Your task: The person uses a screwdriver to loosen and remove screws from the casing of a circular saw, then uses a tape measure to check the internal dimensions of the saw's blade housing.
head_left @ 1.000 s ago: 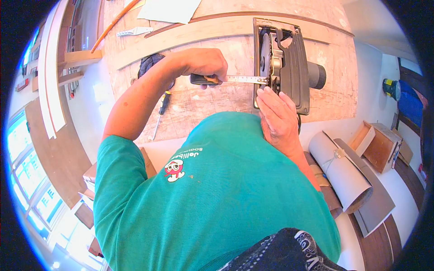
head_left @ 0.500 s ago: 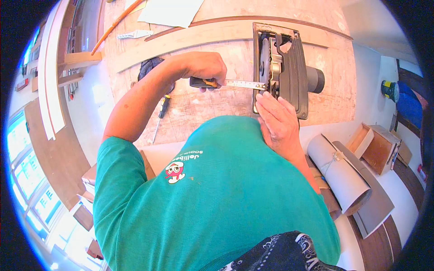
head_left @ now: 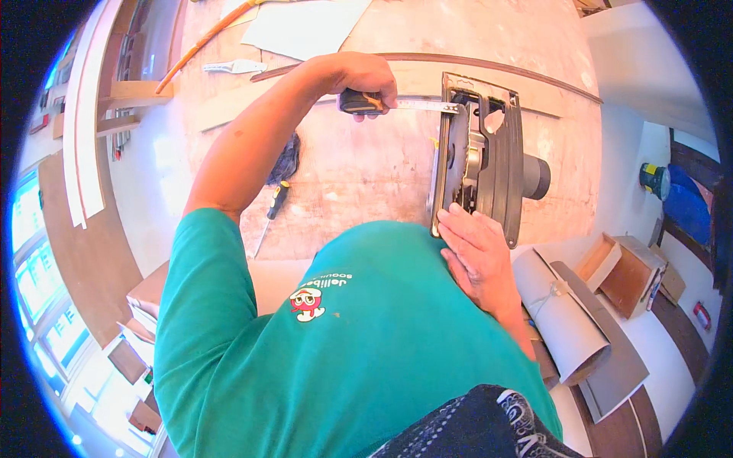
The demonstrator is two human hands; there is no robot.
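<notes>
My left hand (head_left: pixel 372 76) is closed around a black and yellow tape measure (head_left: pixel 357 101) above the workbench. Its pale metal blade (head_left: pixel 420 105) is drawn out a short way to the right, and the hooked end lies at the base plate of a circular saw (head_left: pixel 500 164), toward the far end. The saw rests with its slotted base plate and toothed round blade (head_left: pixel 458 149) showing on the left side. At the near end of that plate lies my right hand (head_left: pixel 481 256), fingers stretched out and touching the edge; its thumb is partly hidden.
A screwdriver (head_left: pixel 278 200) and a dark bundle (head_left: pixel 285 162) lie left on the bench. Farther back are a long thin board (head_left: pixel 527 103), a white sheet (head_left: pixel 305 30), a pale flat-bladed tool (head_left: pixel 229 67) and an orange stick (head_left: pixel 200 44). A grey roll (head_left: pixel 561 320) stands at the right.
The tape's end has shifted along the saw's base plate toward its far end, with my left hand moving likewise. My right hand stays at the plate's near end. The whole view has also shifted.
</notes>
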